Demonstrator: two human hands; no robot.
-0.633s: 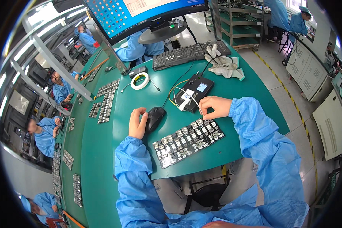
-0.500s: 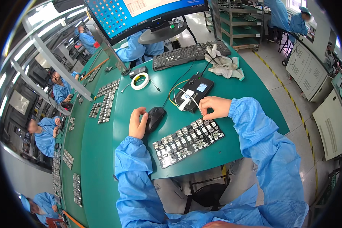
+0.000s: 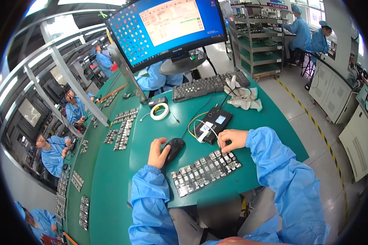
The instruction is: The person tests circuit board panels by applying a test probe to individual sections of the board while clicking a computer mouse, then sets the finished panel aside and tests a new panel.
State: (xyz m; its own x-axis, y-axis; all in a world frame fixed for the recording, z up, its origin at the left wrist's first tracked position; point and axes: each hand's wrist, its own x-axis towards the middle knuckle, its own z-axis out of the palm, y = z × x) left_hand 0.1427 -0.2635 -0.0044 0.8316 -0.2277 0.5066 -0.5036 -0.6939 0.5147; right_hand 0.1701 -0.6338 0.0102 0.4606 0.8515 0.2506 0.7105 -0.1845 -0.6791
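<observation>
My left hand rests on the green table at the left of a black computer mouse, its thumb toward the mouse's side and its fingers apart. With bent fingers pinched together, my right hand holds the end of a thin white cable at the far right corner of a panel of small circuit boards. The tip of the cable is hidden by my fingers. This cable loops back to a black box with a small lit screen, standing just beyond the panel.
A monitor and a black keyboard stand at the back, with work gloves at the keyboard's right. A white cable roll lies left of the box. More board panels lie further left. Co-workers in blue sit beyond.
The head view has tilted upward, so the table appears lower and more of the monitor shows. Both hands keep about the same places beside the mouse and at the panel's corner.
</observation>
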